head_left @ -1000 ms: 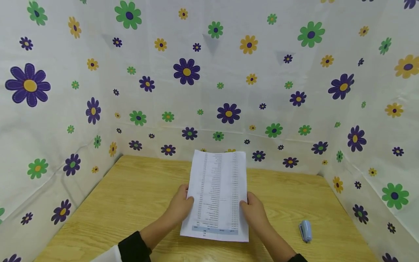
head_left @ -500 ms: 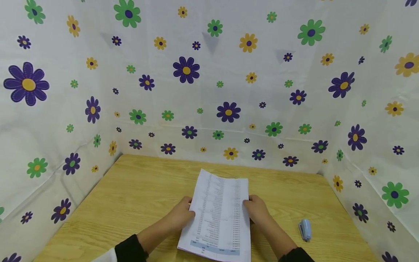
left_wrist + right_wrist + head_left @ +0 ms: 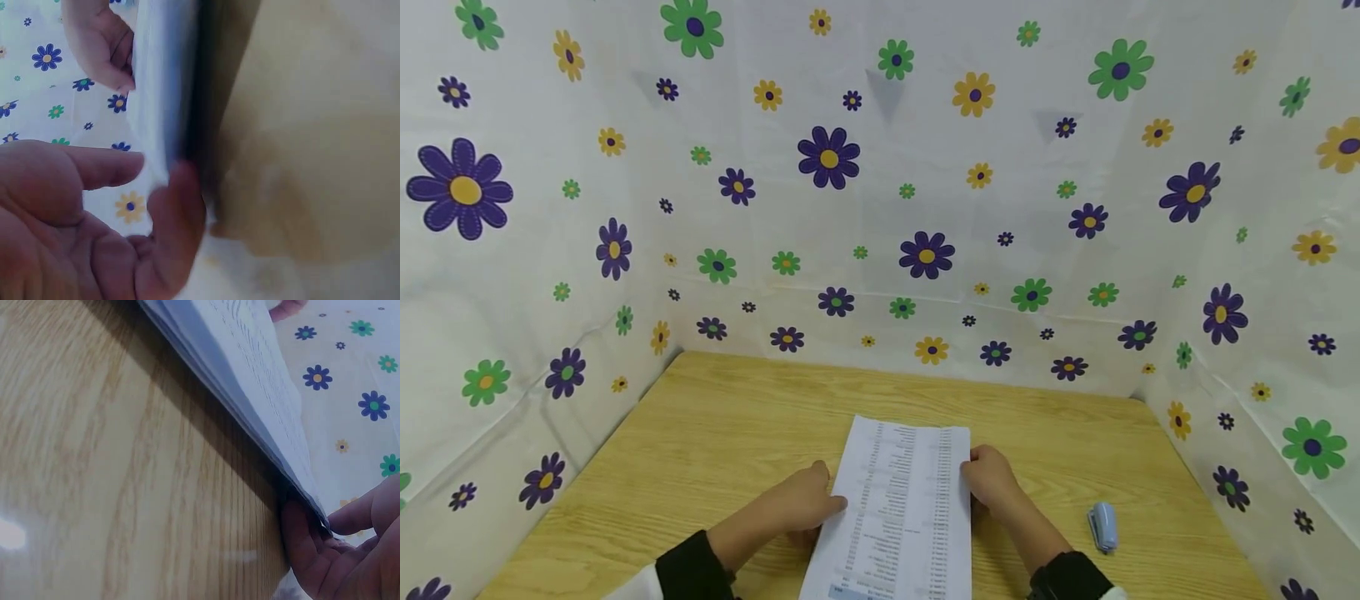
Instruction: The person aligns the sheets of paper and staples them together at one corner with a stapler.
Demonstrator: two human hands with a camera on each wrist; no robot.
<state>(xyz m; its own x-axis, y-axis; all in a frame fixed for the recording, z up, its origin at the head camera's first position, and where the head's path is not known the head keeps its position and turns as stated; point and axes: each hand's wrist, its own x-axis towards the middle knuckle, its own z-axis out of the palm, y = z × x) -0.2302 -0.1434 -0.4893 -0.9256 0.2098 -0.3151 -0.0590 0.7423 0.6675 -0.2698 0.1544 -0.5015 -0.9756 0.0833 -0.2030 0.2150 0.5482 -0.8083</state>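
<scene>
A stack of printed paper sheets (image 3: 898,508) lies low over the table between both hands, covered in columns of small text with a blue-shaded row near its lower edge. My left hand (image 3: 801,500) holds its left edge, thumb at the printed side and fingers curled beneath. On the opposite edge, my right hand (image 3: 992,479) pinches the sheets between thumb and fingers. The right wrist view shows several layered sheet edges (image 3: 212,387) close over the wood, with a shadow below. In the left wrist view the stack is blurred.
A small light-blue stapler (image 3: 1102,527) stands on the wooden table (image 3: 737,417), to the right of my right forearm. White cloth with flower prints (image 3: 880,208) encloses the table at the back and both sides.
Both hands have lowered the paper stack toward the table and drawn it nearer to me. Its bottom edge has passed out of the head view. The stapler stays in place.
</scene>
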